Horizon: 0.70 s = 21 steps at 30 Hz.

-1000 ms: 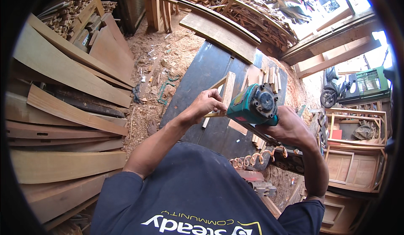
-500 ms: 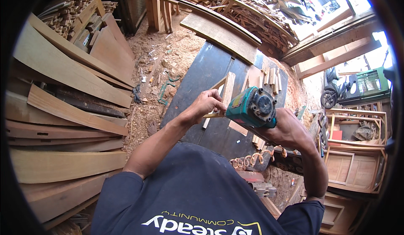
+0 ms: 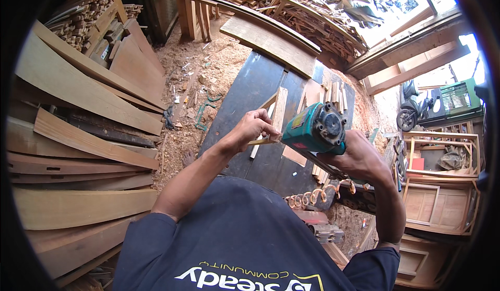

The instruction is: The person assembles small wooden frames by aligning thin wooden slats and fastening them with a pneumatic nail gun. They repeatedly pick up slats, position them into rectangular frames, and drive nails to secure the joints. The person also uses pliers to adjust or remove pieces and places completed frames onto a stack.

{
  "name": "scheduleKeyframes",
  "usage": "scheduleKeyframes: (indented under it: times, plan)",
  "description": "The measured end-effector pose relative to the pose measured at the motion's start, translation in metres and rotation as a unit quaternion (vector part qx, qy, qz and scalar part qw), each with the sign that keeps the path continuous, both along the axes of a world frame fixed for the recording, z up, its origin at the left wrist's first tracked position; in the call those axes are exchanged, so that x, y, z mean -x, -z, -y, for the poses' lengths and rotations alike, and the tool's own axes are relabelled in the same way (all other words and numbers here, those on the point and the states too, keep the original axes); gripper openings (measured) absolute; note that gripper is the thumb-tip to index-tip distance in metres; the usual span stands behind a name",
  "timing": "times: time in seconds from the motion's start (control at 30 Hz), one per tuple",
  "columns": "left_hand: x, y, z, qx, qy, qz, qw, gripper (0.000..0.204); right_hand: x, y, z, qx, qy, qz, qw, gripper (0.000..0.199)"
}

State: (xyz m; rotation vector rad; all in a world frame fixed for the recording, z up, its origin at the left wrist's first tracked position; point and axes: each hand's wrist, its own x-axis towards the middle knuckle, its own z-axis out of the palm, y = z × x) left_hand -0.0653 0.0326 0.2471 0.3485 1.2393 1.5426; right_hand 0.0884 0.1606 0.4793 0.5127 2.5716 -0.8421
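Left hand [image 3: 253, 130] pinches near end of wooden strips [image 3: 280, 109], likely to steady them; strips sit over dark tabletop [image 3: 247, 96], contact unclear; right hand [image 3: 362, 158] wraps handle of teal power tool [image 3: 307, 129], seemingly bearing its weight, fingers partly hidden; coiled hose [image 3: 308, 200] nearby, coils probably allowing slack.

Woodworking shop, long planks [image 3: 86, 206] stacked at left, shaving-strewn floor [image 3: 232, 46], scrap-wood pile [image 3: 319, 26], teal nail gun [image 3: 307, 127]

Glaring daylight at upper right, fisheye-bent edges, black corners.
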Motion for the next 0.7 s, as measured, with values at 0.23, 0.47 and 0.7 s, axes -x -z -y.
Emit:
scheduleKeyframes:
  times: [0.23, 0.47, 0.7]
  plan:
    - [0.001, 0.000, 0.002, -0.005, -0.001, -0.005, 1.000, 0.021, 0.003, 0.003, 0.001, 0.003, -0.020, 0.005, 1.000, 0.033]
    - [0.000, 0.000, 0.000, -0.002, -0.003, -0.007, 1.000, 0.021, 0.003, 0.006, -0.001, 0.012, -0.031, -0.009, 0.999, 0.034]
    - [0.003, 0.004, 0.001, 0.011, 0.002, -0.013, 1.000, 0.023, -0.014, -0.002, -0.008, 0.010, 0.004, -0.052, 0.999, 0.037]
